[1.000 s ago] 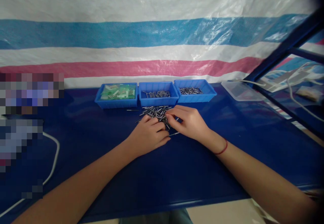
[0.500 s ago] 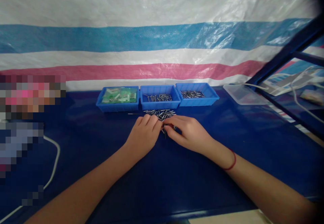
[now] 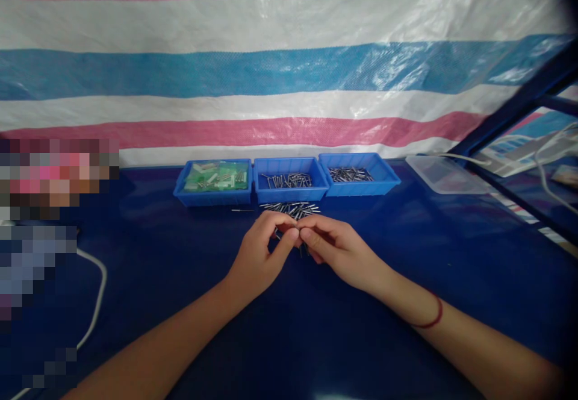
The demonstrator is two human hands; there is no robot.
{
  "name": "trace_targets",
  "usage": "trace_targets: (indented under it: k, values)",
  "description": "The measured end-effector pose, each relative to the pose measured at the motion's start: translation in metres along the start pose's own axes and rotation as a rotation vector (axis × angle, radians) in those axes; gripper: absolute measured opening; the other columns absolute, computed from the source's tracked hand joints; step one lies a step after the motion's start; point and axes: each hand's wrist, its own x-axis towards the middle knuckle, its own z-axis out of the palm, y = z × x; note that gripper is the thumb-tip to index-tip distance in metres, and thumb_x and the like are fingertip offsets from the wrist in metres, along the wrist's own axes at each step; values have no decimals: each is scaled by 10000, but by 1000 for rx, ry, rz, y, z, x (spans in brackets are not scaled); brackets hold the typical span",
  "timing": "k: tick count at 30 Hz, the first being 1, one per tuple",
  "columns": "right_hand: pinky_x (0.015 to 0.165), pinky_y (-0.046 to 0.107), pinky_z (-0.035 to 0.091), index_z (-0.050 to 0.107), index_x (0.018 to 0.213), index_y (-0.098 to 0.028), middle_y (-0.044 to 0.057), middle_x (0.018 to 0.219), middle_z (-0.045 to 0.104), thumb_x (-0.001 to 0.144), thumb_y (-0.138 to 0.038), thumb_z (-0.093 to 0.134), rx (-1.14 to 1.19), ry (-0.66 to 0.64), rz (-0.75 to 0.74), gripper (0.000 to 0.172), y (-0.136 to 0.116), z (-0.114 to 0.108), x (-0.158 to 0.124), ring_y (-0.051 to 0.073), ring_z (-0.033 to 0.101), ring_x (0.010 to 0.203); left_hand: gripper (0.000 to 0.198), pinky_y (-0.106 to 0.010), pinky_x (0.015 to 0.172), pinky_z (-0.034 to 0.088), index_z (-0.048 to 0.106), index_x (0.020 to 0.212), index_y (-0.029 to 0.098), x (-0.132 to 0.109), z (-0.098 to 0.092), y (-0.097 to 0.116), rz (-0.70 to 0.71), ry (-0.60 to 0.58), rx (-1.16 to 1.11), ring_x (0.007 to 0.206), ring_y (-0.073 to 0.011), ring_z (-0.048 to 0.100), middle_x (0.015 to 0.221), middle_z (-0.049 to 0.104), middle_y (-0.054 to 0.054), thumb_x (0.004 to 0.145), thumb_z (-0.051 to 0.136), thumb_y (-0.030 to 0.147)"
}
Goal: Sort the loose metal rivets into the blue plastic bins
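Note:
My left hand (image 3: pixel 266 246) and my right hand (image 3: pixel 341 246) meet over the table, thumbs and forefingers pinched together at the tips. Whatever lies between the fingertips is too small and too covered to name. Just beyond them spreads a pile of thin metal pins or screws (image 3: pixel 295 209), partly hidden by the fingers. One thin metal piece (image 3: pixel 242 210) lies apart, left of the pile. Behind the pile, a blue bin (image 3: pixel 290 194) holds screw-like metal pieces (image 3: pixel 289 180). The right-hand blue bin (image 3: pixel 383 186) contains short metal pieces (image 3: pixel 350 175).
At the left of the row, another blue bin (image 3: pixel 212 198) holds a green bag (image 3: pixel 217 175) with small parts. A clear plastic lid (image 3: pixel 445 174) lies at the back right. A white cable (image 3: pixel 103 273) curves along the left, near a blurred-out area. Striped sheeting (image 3: pixel 271 75) hangs behind.
My left hand has turned so its thumb shows, and its fingertips now meet those of my right hand. The view has shifted slightly, leaving the bins a little lower.

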Motion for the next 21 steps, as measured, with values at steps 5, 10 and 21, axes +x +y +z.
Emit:
trace_targets:
  k: [5,10,21]
  values:
    - [484,203,399,606,857,-160,-10,681,545,923,-351,509,17,-14,28,224,-2,1,-2,72,462,532,82,-271,720,458,584,907,187,0,-1,2,14,32,-23,824,-145,568,887,608,-25,919,531,249]
    - [504,212,409,597,984,-173,9,740,613,891,-308,537,65,10,64,176,-3,1,-1,88,512,573,101,-267,711,467,580,933,187,2,0,1,-23,63,-28,828,-144,577,907,608,-31,933,498,245]
    - [564,229,447,608,815,-179,1,718,602,846,-310,600,46,58,69,135,-2,-2,2,113,545,641,72,-257,697,467,579,928,192,1,0,1,10,76,-24,809,-134,575,893,599,-21,917,512,216]
